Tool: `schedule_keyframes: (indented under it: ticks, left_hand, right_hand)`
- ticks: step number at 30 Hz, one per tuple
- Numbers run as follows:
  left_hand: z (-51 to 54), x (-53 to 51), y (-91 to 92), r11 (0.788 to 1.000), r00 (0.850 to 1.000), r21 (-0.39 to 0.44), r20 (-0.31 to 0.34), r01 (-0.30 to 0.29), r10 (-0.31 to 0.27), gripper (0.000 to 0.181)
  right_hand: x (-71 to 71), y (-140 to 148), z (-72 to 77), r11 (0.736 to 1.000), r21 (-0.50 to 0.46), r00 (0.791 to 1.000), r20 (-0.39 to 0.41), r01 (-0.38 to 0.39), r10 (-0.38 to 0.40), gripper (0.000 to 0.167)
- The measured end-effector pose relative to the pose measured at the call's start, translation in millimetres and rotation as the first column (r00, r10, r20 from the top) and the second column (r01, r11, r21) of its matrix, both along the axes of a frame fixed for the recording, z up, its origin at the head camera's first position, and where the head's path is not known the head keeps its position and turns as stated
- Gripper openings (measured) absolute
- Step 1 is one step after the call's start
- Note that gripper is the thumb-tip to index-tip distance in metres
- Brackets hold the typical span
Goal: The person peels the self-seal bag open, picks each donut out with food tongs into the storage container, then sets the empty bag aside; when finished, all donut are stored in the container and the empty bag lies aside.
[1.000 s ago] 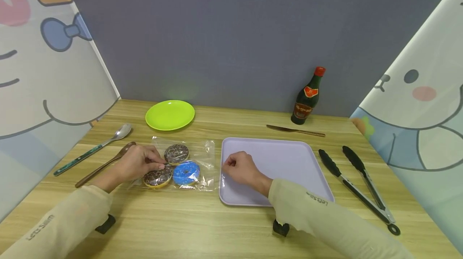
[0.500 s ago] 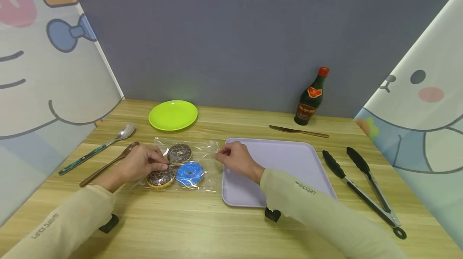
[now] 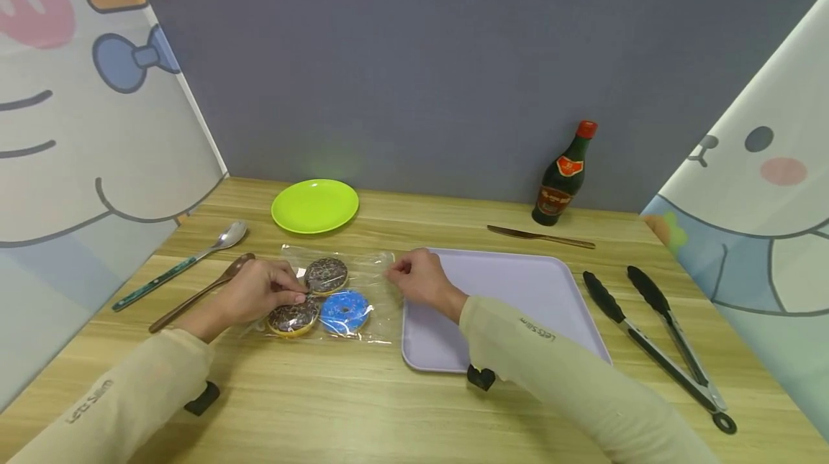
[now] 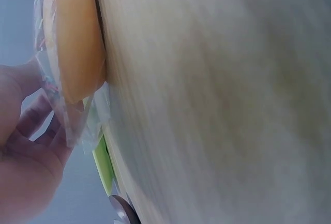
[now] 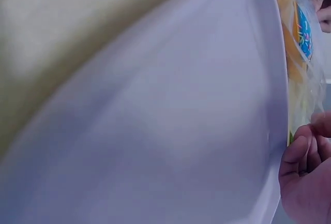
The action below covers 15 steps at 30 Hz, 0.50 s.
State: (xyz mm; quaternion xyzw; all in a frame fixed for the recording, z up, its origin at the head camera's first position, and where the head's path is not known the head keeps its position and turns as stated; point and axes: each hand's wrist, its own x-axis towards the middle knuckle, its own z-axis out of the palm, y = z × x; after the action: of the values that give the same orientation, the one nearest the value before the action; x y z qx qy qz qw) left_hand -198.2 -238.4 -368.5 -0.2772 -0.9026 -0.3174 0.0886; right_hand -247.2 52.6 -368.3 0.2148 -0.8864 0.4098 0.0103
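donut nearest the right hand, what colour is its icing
The donut's icing is bright blue with small speckles; the head view shows it best.

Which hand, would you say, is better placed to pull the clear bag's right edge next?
Probably the right hand: it pinches the clear bag at that edge, right of the blue donut. The left hand holds the bag's other side, by a chocolate donut, so it seems better suited to steadying.
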Motion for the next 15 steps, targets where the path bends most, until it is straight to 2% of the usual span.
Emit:
schedule_keyframes:
  ticks: [5, 15]
  left_hand:
    - [1.6, 0.6, 0.4, 1.000, 1.000, 0.001, 0.020, -0.004, 0.004, 0.012]
    - [-0.5, -0.9, -0.4, 1.000, 0.999, 0.011, -0.024, 0.022, -0.021, 0.011]
  right_hand:
    - [-1.4, 6, -2.6, 0.999, -0.023, 0.999, -0.001, 0.042, -0.042, 0.012]
    - [-3.2, 22, -3.6, 0.991, -0.071, 0.993, 0.050, 0.110, -0.107, 0.009]
